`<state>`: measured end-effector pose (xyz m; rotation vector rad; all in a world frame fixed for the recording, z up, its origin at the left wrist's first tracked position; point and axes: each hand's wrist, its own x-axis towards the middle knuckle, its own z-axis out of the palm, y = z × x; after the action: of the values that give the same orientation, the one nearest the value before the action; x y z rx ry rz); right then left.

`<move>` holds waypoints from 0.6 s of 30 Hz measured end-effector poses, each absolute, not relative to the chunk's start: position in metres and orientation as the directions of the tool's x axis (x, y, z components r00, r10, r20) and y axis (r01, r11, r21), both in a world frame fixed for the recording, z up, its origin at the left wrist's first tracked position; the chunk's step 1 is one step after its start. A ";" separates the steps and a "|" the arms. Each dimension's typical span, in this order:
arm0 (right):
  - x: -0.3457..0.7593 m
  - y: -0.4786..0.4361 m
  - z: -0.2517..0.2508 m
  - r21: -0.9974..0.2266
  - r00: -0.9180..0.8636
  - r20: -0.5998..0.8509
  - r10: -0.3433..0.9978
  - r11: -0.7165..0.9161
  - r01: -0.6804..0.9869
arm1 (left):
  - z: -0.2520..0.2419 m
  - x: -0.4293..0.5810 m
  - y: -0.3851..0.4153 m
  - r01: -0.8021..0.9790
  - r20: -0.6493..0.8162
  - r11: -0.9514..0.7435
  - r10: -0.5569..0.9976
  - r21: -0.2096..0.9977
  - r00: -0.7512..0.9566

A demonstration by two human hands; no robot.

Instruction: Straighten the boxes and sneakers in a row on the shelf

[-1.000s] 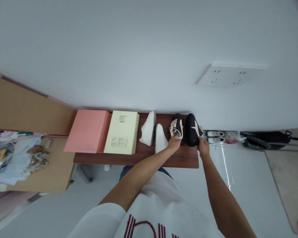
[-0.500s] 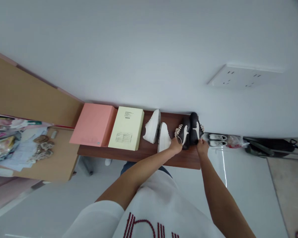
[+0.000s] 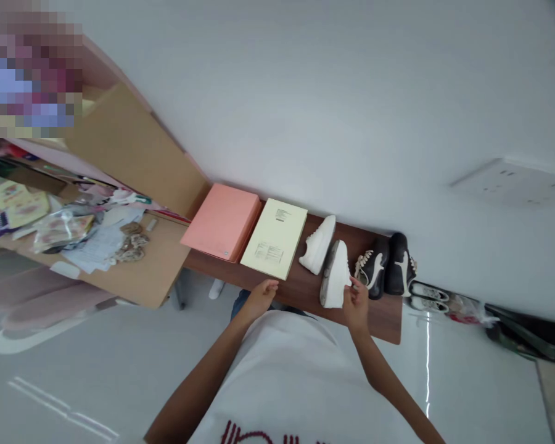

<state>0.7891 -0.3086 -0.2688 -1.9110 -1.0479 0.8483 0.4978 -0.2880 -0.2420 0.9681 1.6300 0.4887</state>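
On the dark wooden bench (image 3: 379,324) lie a pink box (image 3: 222,221), a pale yellow box (image 3: 275,245), two white sneakers and two black sneakers. My right hand (image 3: 357,303) touches the heel end of the nearer white sneaker (image 3: 335,274), fingers curled on it. The other white sneaker (image 3: 319,244) leans just behind. Both black sneakers (image 3: 387,269) stand side by side to the right, apart from my hands. My left hand (image 3: 261,295) hovers with loose fingers over the bench's front edge, just below the yellow box, holding nothing.
A light wooden desk (image 3: 152,277) at the left carries papers, packets and small clutter. A white wall with a socket panel (image 3: 513,182) rises behind the bench. More shoes (image 3: 428,296) and dark bags (image 3: 518,330) lie on the glossy floor at right.
Both hands left the black sneakers, which now stand together at the bench's right end. My right hand moved left to the nearer white sneaker; my left hand moved toward the yellow box. The view swung left.
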 end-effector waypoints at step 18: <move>0.477 -0.222 -0.244 -0.894 0.025 -0.118 0.993 -0.117 0.433 | -0.200 0.285 -0.199 0.461 -0.398 0.328 0.915 0.825 0.061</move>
<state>0.4770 -0.2225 -0.2438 -1.6295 -1.4753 1.0548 0.2850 -0.1986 -0.2003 1.2896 1.5645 0.5541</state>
